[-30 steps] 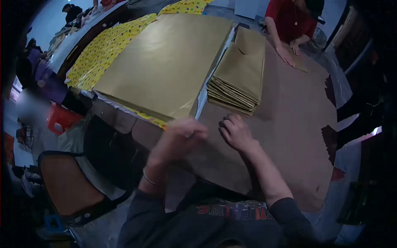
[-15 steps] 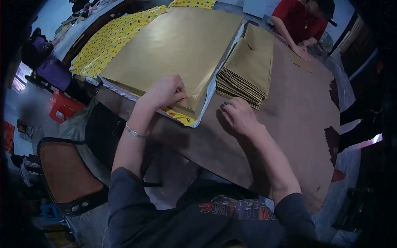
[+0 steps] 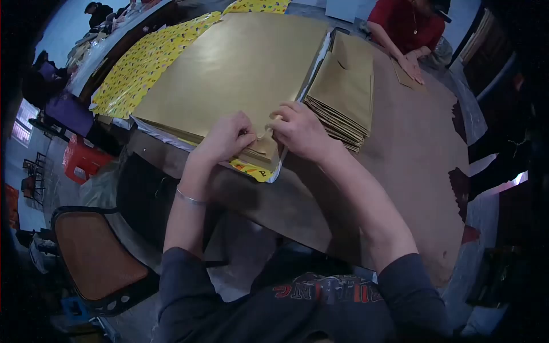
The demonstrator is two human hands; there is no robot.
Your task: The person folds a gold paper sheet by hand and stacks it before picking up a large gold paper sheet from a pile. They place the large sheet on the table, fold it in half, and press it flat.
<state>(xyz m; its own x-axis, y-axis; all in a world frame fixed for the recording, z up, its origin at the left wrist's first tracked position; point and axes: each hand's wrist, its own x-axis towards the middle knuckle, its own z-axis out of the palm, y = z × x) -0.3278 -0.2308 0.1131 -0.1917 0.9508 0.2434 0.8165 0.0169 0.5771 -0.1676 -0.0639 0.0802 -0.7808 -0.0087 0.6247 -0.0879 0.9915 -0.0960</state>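
Note:
A large stack of gold-brown paper sheets [image 3: 229, 68] lies on the table, its near corner in front of me. My left hand [image 3: 231, 136] is closed at that corner, thumb and fingers pinching the top sheet. Just to its right, my right hand [image 3: 297, 128] is also closed on the lifted, creased edge of the sheet. Right of the stack stands a pile of folded brown paper pieces [image 3: 343, 86], partly behind my right hand. Yellow printed wrapping [image 3: 251, 170] shows under the near corner of the sheets.
The brown table [image 3: 406, 171] extends to the right. Across it, a person in red [image 3: 406, 26] has both hands on a brown paper piece [image 3: 407, 77]. Yellow patterned sheeting [image 3: 148, 63] lies far left. A chair [image 3: 103, 254] and red stool [image 3: 83, 160] stand at left.
My right hand has moved up and left from the table beside the folded pile to the sheet's corner. The corner is now lifted and creased between my hands. The view has shifted slightly.

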